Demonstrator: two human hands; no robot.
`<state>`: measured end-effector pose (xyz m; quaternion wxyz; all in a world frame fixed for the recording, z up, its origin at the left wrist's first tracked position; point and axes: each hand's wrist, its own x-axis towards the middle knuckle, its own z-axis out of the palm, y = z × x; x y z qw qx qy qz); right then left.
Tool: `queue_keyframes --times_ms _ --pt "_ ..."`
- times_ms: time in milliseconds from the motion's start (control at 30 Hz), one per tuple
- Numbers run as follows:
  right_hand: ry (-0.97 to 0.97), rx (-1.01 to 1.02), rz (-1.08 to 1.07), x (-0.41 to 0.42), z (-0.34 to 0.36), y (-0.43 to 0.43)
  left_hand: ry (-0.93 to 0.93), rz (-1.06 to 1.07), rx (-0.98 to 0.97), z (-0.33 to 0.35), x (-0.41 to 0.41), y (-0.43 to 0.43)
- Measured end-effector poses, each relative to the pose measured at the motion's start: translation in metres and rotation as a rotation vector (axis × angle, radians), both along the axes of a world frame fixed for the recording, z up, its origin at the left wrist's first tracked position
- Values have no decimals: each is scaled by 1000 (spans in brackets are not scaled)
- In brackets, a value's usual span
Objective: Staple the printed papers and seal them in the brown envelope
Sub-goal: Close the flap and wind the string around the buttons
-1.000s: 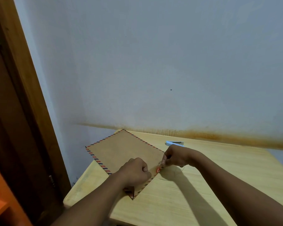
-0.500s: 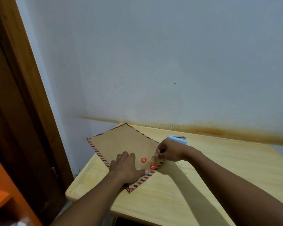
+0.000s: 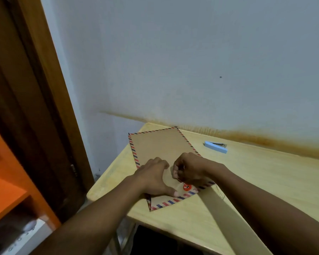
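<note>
A brown envelope [image 3: 158, 144] with a red-and-blue striped border lies flat at the table's left corner, flap end nearest me. My left hand [image 3: 155, 178] presses flat on its lower part, fingers spread. My right hand [image 3: 189, 167] hovers just above the flap, fingers pinched on a thin closure string that runs down to a red button [image 3: 186, 187] on the flap. A second button is hidden under my right hand. The printed papers are not visible. A light blue stapler [image 3: 215, 147] lies on the table behind and to the right of the envelope.
The light wooden table [image 3: 256, 181] stands against a pale wall with a brown stain line. A dark wooden door frame [image 3: 35, 107] rises at the left, with an orange shelf [image 3: 4, 190] beside it. The table's left edge is close to the envelope.
My right hand has moved left over the flap with the string, covering one red button. My left hand stays flat on the envelope. The camera has shifted, and the envelope looks turned slightly.
</note>
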<state>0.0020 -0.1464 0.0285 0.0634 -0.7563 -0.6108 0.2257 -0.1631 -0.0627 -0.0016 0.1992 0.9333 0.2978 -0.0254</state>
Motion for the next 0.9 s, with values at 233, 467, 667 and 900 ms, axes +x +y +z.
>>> queue_keyframes --times_ms 233,467,667,900 --pt "38 61 -42 4 -10 -10 -163 148 157 -31 5 -30" --pt "70 57 -28 4 -12 -2 -175 170 135 -31 4 -32" --pt "110 56 -44 5 -15 3 -167 173 127 -30 4 -31" --pt "71 114 -157 22 -17 -10 -146 184 132 -30 5 -31"
